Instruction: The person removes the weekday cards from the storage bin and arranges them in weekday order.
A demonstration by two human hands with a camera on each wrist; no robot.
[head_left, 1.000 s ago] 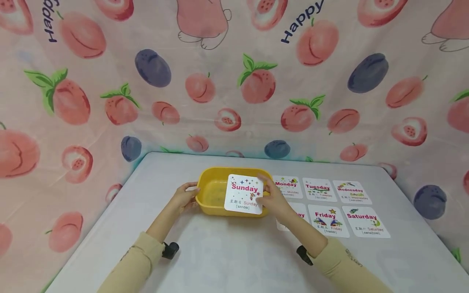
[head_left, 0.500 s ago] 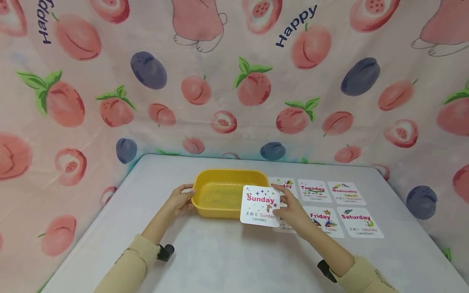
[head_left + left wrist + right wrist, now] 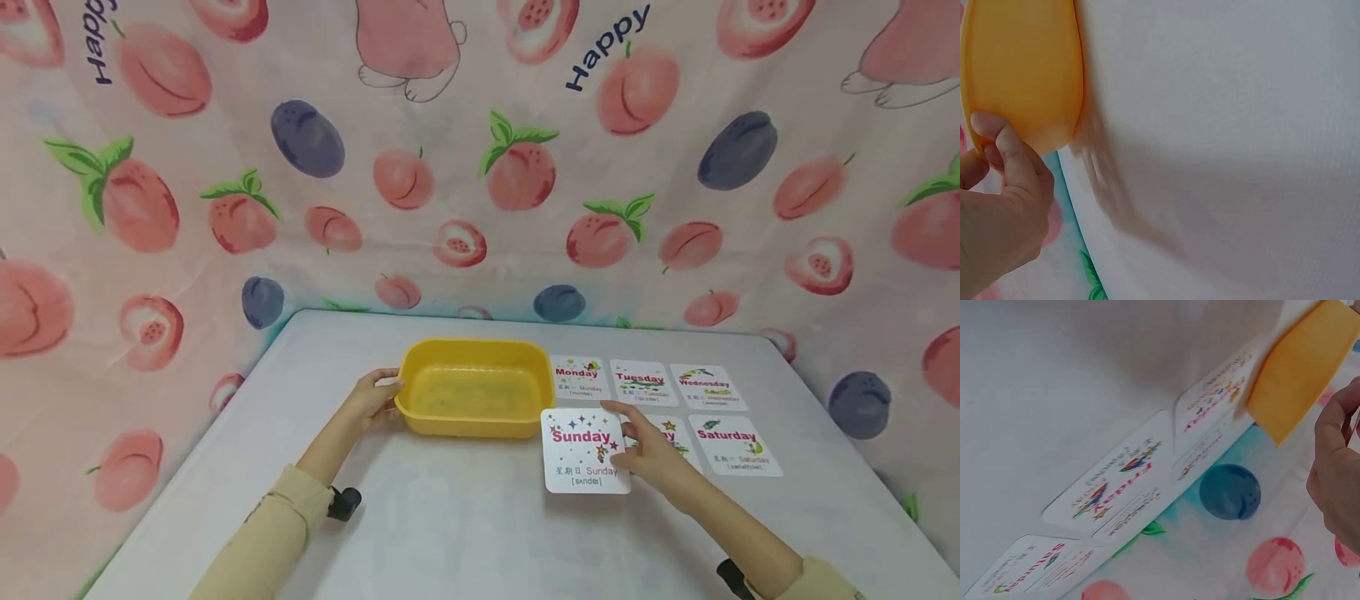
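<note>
My left hand point(image 3: 372, 397) holds the left end of a yellow plastic basin point(image 3: 472, 427). The left wrist view shows its thumb and fingers point(image 3: 1016, 162) pinching the basin's rim. Above the table, right of the basin, a white square "Sunday" card point(image 3: 581, 479) faces me. My right hand point(image 3: 654, 454) pinches that card by its right edge. Behind the card and hand, the Thursday card point(image 3: 1213, 387) is hidden in the head view but shows in the right wrist view, and the Friday card point(image 3: 678, 433) is partly covered.
On the white table point(image 3: 465, 525), cards lie in two rows right of the basin: Monday point(image 3: 579, 387), Tuesday point(image 3: 643, 392) and Wednesday point(image 3: 708, 393) behind, Saturday point(image 3: 735, 454) at the front right. A fruit-print cloth point(image 3: 480, 167) hangs behind the table.
My right hand has carried the Sunday card from over the basin to the right and nearer me, uncovering the basin's inside and the Monday card. My left hand stays on the basin.
</note>
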